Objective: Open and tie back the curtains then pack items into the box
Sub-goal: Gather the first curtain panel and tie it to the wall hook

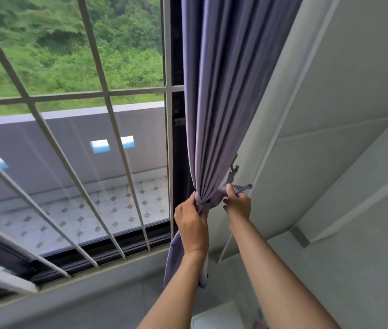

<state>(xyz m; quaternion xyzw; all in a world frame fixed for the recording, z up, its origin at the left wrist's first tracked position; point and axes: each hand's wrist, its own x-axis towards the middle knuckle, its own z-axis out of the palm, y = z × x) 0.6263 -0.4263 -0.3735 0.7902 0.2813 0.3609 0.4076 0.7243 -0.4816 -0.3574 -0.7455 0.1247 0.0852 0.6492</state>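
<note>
Head view, tilted up along the right side of the window: the curtain [214, 115] is already drawn clear of the glass and gathered into a tight bunch at about 5 o'clock of centre, hard against the wall [330, 115]. The left hand [191, 224] curls round the gathered waist from its left side, fingers closed on the cloth; the right hand [237, 203] pinches the tie-back [221, 198], a band of the same purple stuff wrapped across the bunch. One end of the band runs out toward 3 o'clock, to a small metal hook [234, 168] on the wall just above it (whether that end is yet caught on the hook I cannot tell). So opening looks done on this side and tying is in hand, not finished; any other curtain, the box and the items are all out of view, so packing seems wholly ahead. As for materials, the curtain is smooth, matte and heavy-looking, falling in long, soft pleats above the waist and hanging slack below it. Pale, rigid bars [107, 110] cross the glass in a grid, and beyond them lie a tiled balcony floor [117, 205] and green hillside.
</note>
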